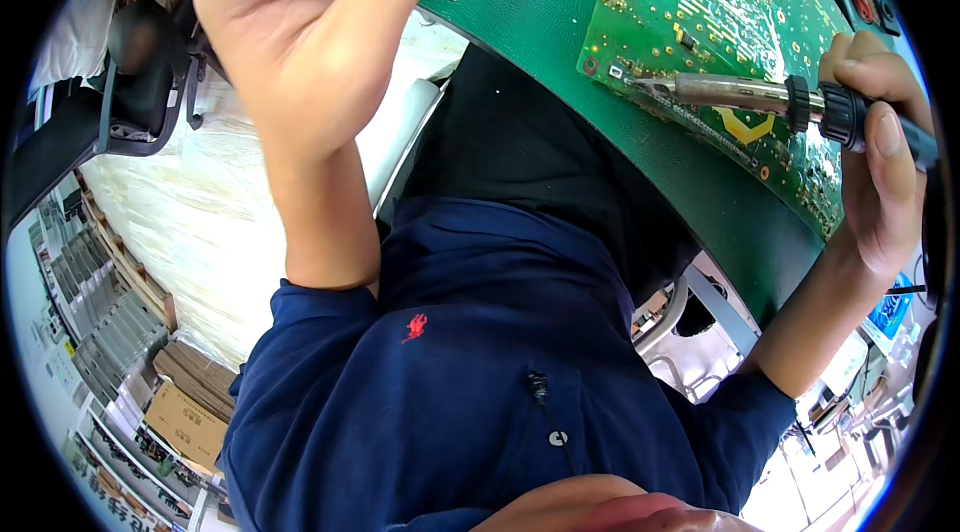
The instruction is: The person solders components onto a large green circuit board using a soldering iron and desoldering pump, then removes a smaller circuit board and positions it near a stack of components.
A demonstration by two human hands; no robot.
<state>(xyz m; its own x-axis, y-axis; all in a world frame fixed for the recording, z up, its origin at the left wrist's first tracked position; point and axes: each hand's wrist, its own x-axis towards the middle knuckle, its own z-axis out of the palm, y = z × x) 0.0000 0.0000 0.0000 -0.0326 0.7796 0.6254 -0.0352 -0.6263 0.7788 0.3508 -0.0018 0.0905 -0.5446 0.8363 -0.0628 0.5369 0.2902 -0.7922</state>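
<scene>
Green worktop [545, 17]: sloped from the top centre of the frame down toward the lower right.
Green circuit board [735, 27]: lay on the worktop in the upper right, populated with small parts.
Left hand [315, 47]: was raised at the upper left, its fingertips cut off by the top edge, so whether it gripped anything could not be told.
Right hand [882, 147]: closed around the soldering iron's dark handle at the right edge.
Soldering iron [800, 102]: pointed left over the board, tip near its left corner; contact was unclear.
</scene>
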